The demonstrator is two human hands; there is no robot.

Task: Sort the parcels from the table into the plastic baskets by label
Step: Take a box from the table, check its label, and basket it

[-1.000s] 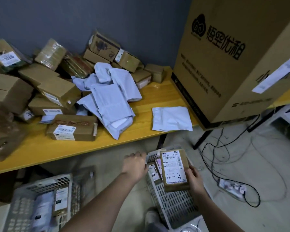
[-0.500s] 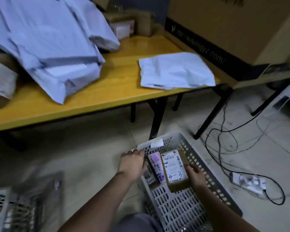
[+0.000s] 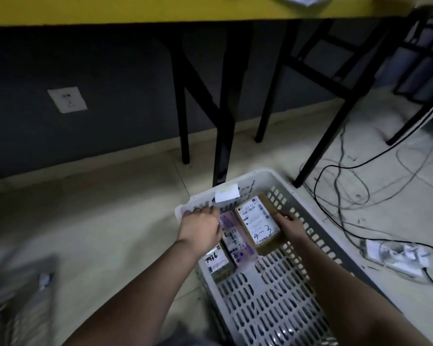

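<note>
- Far left, bottom corner: a second plastic basket [image 3: 20,303], too blurred to say what's in it.
- Left hand [image 3: 200,229] sits at the near-left part of the grey basket [image 3: 318,236], fingers curled over the left rim by the far-left corner. Looks like it's steadying the basket, not holding a parcel.
- There's a white tag [image 3: 227,194] stuck on the far rim, can't read it.
- Inside, against the left wall: a small box marked 1936 [image 3: 216,264] nearest me, then a purple-printed parcel [image 3: 235,239] lying just beside it, running toward the far wall. Both rest on the perforated floor.
- The one that matters: the 4-3 box [image 3: 259,224], brown cardboard, label up, long axis running from the near middle toward the far-right corner. It's touching the purple parcel's right side and seems tilted, near end lifted off the floor.
- Right hand [image 3: 289,227] pinches that box along its right long edge, thumb on top, fingers underneath I think. So the box lies left of the grip, and this is the nearer hand.
- My guess: it only needs lowering flat and letting go. Rest of the basket floor toward me has nothing on it.
- Right of the basket: loose cables [image 3: 360,191] and a power strip [image 3: 395,255] on the floor.
</note>
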